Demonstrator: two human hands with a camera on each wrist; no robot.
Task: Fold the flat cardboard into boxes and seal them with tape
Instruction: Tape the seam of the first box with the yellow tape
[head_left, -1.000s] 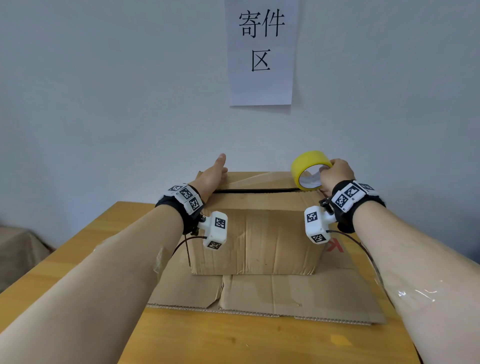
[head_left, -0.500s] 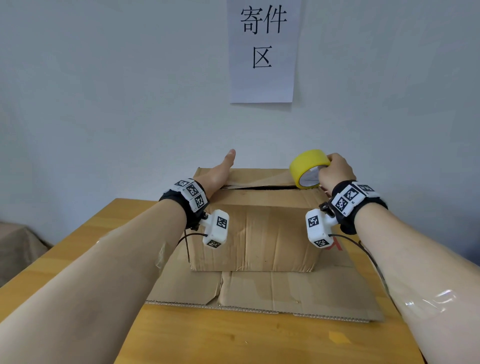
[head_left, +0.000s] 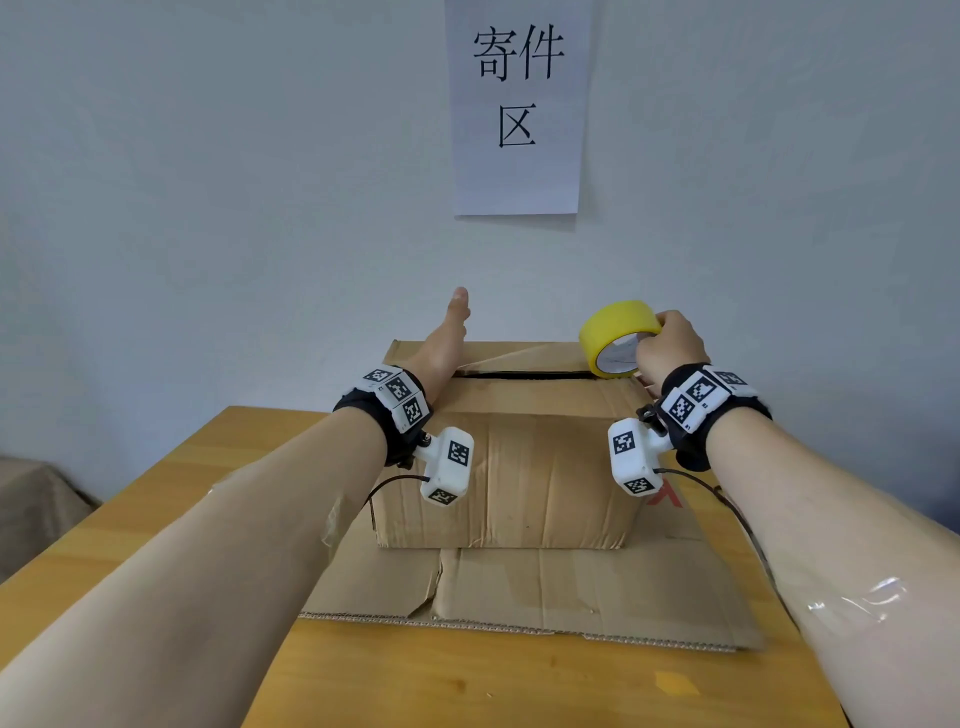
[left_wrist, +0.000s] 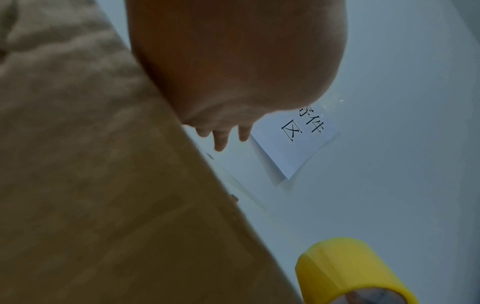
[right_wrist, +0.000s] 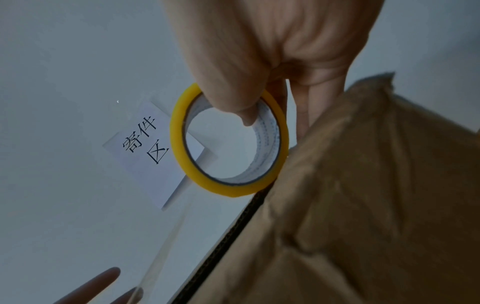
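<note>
Box (head_left: 511, 467) stands on flat cardboard (head_left: 571, 587), mid-table. Left hand (head_left: 445, 343), fingers straight, presses box top at 10 o'clock. Right hand (head_left: 670, 345) grips yellow tape roll (head_left: 613, 338) at 2 o'clock.

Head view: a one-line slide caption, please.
Left hand flat on cardboard box; right hand grips yellow tape roll over its open seam.

1. The box (head_left: 511, 467) is brown cardboard, matt and a bit wrinkled.
2. The flat cardboard (head_left: 545, 587) under it is the same dull brown, with a rough wavy cut edge.
3. The tape roll (head_left: 613, 332) is yellow, smooth and a little shiny, with a white paper ring inside.
4. The table (head_left: 467, 680) is yellow-brown wood, smooth.
5. The sign (head_left: 517, 109) on the wall is thin white paper.
6. The wrist bands (head_left: 397, 397) are black cloth with hard white plastic blocks.
</note>
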